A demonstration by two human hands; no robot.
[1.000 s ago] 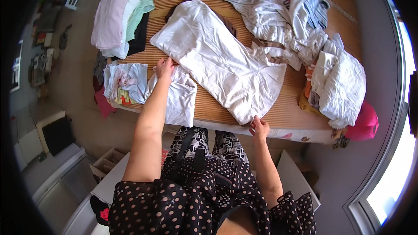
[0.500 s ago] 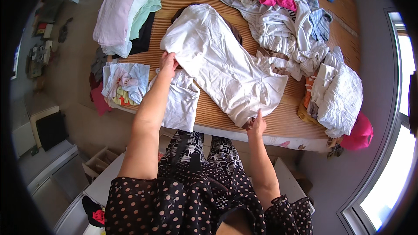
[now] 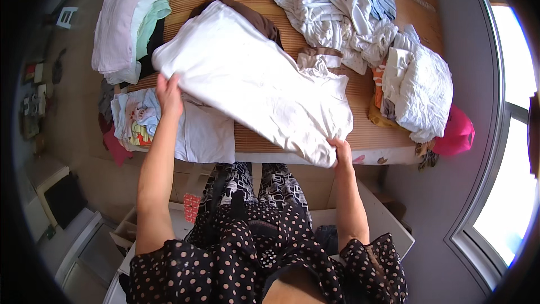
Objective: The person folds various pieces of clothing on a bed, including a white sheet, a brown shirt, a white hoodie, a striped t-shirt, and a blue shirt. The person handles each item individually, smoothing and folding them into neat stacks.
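Note:
A long white garment [image 3: 242, 73] is stretched at a slant between my two hands over the bed. Whether it is a shirt or trousers I cannot tell. My left hand [image 3: 170, 94] pinches its near left edge, slightly blurred. The lower right corner is gripped by my right hand [image 3: 341, 152], close to the bed's front edge. Dark brown cloth [image 3: 247, 16] shows from beneath its far side. Under my left forearm a flat white piece of clothing [image 3: 205, 132] lies partly covered by the garment.
Folded pale clothes [image 3: 121, 34] are stacked at far left, with a smaller folded pile [image 3: 136, 114] nearer. A loose heap of clothes [image 3: 320, 14] spreads at the back right. White bundled clothing [image 3: 424, 87] and a pink item [image 3: 455, 132] sit at the right edge, near the window [image 3: 503, 62].
My left hand has moved left, pulling the garment wider and flatter. More brown cloth shows behind it. My right hand has shifted slightly right, and the whole view has shifted.

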